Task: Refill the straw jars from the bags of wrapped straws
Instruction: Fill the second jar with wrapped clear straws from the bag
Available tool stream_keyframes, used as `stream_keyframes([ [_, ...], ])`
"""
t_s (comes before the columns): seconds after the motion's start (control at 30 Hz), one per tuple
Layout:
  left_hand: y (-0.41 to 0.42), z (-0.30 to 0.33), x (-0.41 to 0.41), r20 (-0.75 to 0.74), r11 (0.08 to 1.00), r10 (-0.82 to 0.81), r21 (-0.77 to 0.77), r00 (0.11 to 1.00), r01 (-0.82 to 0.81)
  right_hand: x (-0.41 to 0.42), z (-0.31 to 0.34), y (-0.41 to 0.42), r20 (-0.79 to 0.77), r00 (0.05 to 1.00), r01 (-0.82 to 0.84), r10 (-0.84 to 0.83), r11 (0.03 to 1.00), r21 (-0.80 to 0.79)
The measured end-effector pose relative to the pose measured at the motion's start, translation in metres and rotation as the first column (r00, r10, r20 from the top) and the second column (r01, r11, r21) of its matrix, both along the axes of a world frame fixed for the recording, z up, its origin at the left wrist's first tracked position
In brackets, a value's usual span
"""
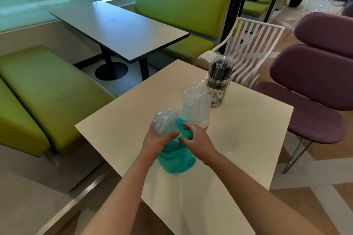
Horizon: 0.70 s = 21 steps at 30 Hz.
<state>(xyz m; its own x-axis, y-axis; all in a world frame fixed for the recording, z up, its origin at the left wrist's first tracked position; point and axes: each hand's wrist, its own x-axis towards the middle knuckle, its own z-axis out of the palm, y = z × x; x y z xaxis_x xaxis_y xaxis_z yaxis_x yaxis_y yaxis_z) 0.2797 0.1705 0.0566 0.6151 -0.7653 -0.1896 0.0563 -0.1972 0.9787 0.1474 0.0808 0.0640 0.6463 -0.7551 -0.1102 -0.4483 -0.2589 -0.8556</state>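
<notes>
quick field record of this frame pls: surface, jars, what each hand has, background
surface: square beige table
far jar: clear plastic jar of black wrapped straws, upright, labelled
near jar: clear jar of white wrapped straws, upright, partly hidden by the hands
left hand: grips the crinkled clear top of a bundle of teal wrapped straws
right hand: fingers curled at the bundle's upper part; grip unclear
background: green bench, grey table, purple chair

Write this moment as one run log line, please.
left hand grips teal straw bundle | right hand touches it | white-straw jar behind
</notes>
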Motion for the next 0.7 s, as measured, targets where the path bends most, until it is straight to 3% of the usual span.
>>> stream_keyframes([
  [0.4, 0.010, -0.015, 0.015, 0.076, 0.940, -0.337, 0.083, 0.938, 0.331, 0.013, 0.012, -0.021, 0.011, 0.998, -0.068, 0.067, 0.980, 0.188],
  [0.7, 0.004, -0.021, -0.003, 0.228, 0.999, -0.029, 0.042, 0.973, 0.019, 0.005, 0.007, -0.020, 0.056, 0.998, 0.025, -0.037, 0.982, 0.188],
])
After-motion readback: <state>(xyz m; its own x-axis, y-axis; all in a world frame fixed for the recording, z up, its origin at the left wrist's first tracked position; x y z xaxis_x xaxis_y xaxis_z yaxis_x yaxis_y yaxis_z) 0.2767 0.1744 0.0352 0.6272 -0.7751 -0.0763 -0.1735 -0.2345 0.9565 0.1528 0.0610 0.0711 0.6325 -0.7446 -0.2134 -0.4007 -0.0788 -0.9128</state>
